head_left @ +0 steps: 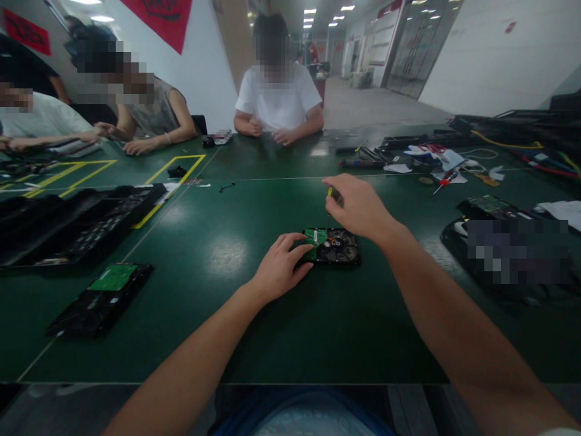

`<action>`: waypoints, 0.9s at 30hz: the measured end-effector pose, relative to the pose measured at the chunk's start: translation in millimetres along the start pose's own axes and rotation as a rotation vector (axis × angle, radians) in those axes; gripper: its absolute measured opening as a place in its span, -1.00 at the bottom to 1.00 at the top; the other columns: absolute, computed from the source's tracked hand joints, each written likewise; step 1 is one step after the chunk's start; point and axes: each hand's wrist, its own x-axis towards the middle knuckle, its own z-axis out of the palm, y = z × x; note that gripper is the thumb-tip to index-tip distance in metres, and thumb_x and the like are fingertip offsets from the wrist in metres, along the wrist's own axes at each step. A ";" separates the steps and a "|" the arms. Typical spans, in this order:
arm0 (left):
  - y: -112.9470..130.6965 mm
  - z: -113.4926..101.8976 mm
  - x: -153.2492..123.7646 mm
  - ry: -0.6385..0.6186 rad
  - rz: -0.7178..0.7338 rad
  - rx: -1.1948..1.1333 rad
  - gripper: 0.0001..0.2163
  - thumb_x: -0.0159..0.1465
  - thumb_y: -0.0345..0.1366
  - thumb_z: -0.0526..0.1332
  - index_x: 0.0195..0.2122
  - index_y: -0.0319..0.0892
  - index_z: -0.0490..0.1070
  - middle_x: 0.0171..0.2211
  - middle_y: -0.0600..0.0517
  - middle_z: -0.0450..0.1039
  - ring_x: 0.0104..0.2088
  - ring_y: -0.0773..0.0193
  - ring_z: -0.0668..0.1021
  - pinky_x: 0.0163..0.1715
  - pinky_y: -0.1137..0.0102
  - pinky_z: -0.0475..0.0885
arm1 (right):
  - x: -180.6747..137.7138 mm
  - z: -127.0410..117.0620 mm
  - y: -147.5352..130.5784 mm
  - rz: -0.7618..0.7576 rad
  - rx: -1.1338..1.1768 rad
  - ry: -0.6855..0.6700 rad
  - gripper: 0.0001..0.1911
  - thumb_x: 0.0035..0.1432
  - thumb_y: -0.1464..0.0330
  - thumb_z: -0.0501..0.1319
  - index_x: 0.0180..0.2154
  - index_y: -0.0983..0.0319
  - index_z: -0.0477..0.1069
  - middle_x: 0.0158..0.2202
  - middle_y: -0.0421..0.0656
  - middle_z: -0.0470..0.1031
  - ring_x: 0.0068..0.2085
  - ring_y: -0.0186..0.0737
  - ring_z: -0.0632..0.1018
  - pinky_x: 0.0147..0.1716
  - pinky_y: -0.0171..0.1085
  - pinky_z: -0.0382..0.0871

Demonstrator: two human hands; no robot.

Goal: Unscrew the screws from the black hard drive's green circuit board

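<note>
A black hard drive point(338, 248) with a green circuit board lies on the dark green table point(236, 315) in front of me. My left hand point(282, 264) rests on its left end, fingers curled over the green board, pinning it down. Above the drive, my right hand point(356, 206) pinches a small screwdriver point(328, 206) with a yellow handle. The shaft points straight down at the drive's top face.
A second black drive with a green board point(102, 298) lies at the left. A black keyboard tray point(77, 221) sits behind it. Tools, papers and cables point(431, 158) crowd the far right, with a laptop base point(488, 209). Three people sit across and to the left.
</note>
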 end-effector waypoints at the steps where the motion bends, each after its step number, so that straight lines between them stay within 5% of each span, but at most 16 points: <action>1: -0.6 0.1 -0.1 -0.003 -0.002 -0.002 -0.66 0.43 -0.24 0.30 0.21 -0.09 0.47 0.23 -0.18 0.37 0.26 -0.12 0.43 0.22 -0.10 0.49 | 0.1 -1.1 -0.8 0.006 -0.014 -0.007 -0.60 0.34 0.39 0.15 0.16 0.29 0.47 0.05 0.07 0.59 -0.06 0.01 0.59 0.06 -0.07 0.41; 11: -1.7 5.1 -1.6 -0.041 -0.013 -0.063 -0.63 0.42 -0.27 0.30 0.24 -0.10 0.44 0.23 -0.18 0.38 0.24 -0.08 0.48 0.23 -0.05 0.51 | -0.9 -8.9 -7.5 0.085 -0.177 -0.083 -0.75 0.39 0.21 0.17 -0.18 0.22 0.53 -0.18 0.02 0.64 -0.18 0.00 0.58 -0.17 -0.13 0.32; 20: 0.2 6.5 -2.4 -0.016 -0.025 -0.082 -0.62 0.40 -0.29 0.30 0.23 -0.09 0.43 0.29 -0.19 0.29 0.29 -0.10 0.45 0.26 -0.06 0.49 | 0.4 -7.6 -8.2 0.114 -0.196 -0.118 -0.79 0.41 0.32 0.13 -0.08 0.21 0.52 -0.17 -0.01 0.66 -0.20 -0.02 0.61 -0.21 -0.15 0.30; 27: 1.1 5.7 -2.1 -0.026 -0.036 -0.086 -0.60 0.41 -0.28 0.29 0.26 -0.12 0.40 0.28 -0.20 0.30 0.29 -0.09 0.44 0.26 -0.04 0.49 | 0.1 -7.7 -7.1 0.081 -0.141 -0.141 -0.70 0.47 0.21 0.07 -0.14 0.22 0.49 -0.14 0.02 0.64 -0.15 -0.01 0.60 -0.17 -0.14 0.32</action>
